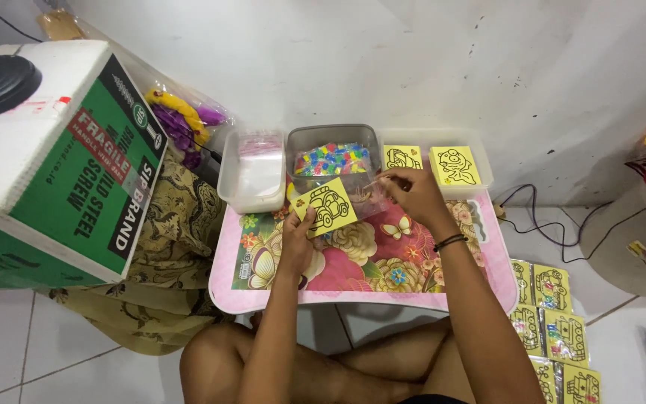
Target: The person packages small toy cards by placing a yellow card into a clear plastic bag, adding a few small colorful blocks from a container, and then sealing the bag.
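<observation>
— Yellow card [325, 206] with the black car outline: who has it?
— Left hand [298, 238], fingers closed on its lower corner, tilted above the flowered tabletop [353, 288].
— How would it handle?
— Thin, light and bendy, I'd judge; best pinched at an edge.
— And the right hand [413, 196]?
— Fingers nipped shut on a thin stick [380, 180], just past the card. Beyond them, a clear tub of coloured packets [333, 159].

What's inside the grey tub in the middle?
The grey tub holds lots of small colourful packets. The right hand and yellow car card hide its front, so the bottom can't be seen.
</observation>
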